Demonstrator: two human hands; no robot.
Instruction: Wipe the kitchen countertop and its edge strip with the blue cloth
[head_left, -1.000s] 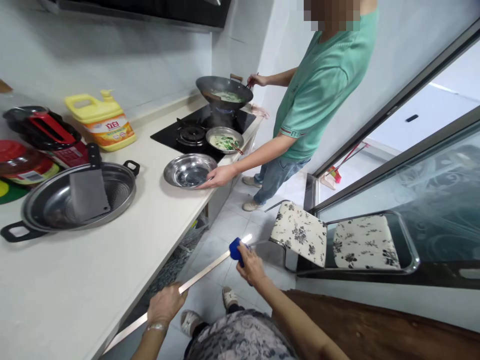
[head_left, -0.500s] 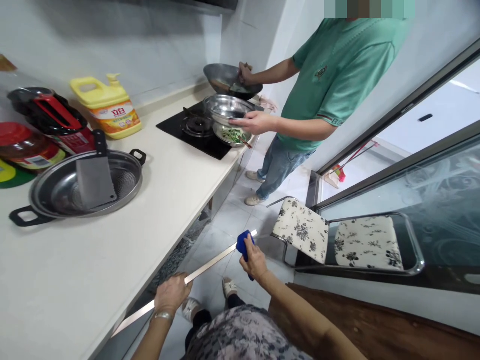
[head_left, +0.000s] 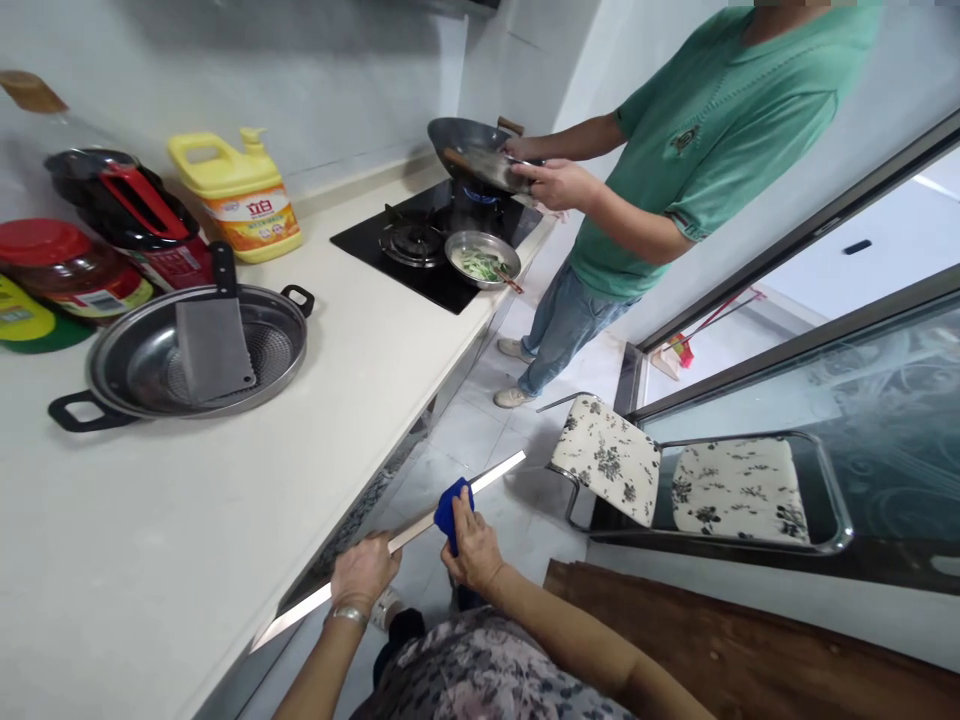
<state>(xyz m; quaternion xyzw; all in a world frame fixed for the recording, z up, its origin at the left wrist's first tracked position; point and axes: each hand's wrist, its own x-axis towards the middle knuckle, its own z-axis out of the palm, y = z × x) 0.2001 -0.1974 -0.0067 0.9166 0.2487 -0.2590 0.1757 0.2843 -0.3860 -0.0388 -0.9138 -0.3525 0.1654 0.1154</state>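
Observation:
A long flat metal strip (head_left: pixel 495 473) slants across the lower middle, beside the counter's edge. My left hand (head_left: pixel 364 572) is closed around its lower part. My right hand (head_left: pixel 472 548) presses a blue cloth (head_left: pixel 448 509) against the strip a little higher up, fingers wrapped over the cloth. The strip's far end sticks out past the cloth above the tiled floor.
A white counter (head_left: pixel 187 520) holds a steel pan (head_left: pixel 289 335) with a cleaver (head_left: pixel 214 345), a yellow detergent jug (head_left: pixel 240 200) and red-lidded jars (head_left: pixel 67 265). A person in a green shirt (head_left: pixel 712 120) tilts a wok (head_left: pixel 476 150) at the gas stove (head_left: pixel 420 245). A folded floral chair (head_left: pixel 675 475) stands to the right.
My right hand with the blue cloth has slid down the strip toward my left hand. The other person lifted a steel bowl off the counter and now tilts the wok.

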